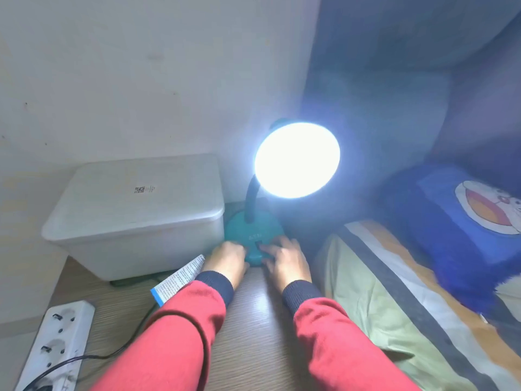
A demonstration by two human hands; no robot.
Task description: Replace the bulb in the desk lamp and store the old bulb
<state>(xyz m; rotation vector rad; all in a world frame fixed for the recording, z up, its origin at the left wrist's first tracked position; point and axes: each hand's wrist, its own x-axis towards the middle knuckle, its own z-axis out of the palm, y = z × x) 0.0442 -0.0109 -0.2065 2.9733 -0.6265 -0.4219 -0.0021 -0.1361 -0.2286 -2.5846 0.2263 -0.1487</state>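
A teal desk lamp stands on the wooden table, its round base [252,227] near the middle and its black neck rising to the shade [297,160]. The lamp is lit and the glare hides the bulb inside the shade. My left hand [227,259] rests against the left front of the base with fingers curled. My right hand [284,259] lies on the right front of the base, fingers spread over the switch area. A small blue-and-white bulb box [179,279] lies on the table just left of my left wrist, partly hidden by my sleeve.
A white lidded plastic container [141,215] stands left of the lamp against the wall. A white power strip [56,345] with a black cord plugged in lies at the front left. A bed with a striped blanket [394,292] and blue pillow [465,218] borders the table's right edge.
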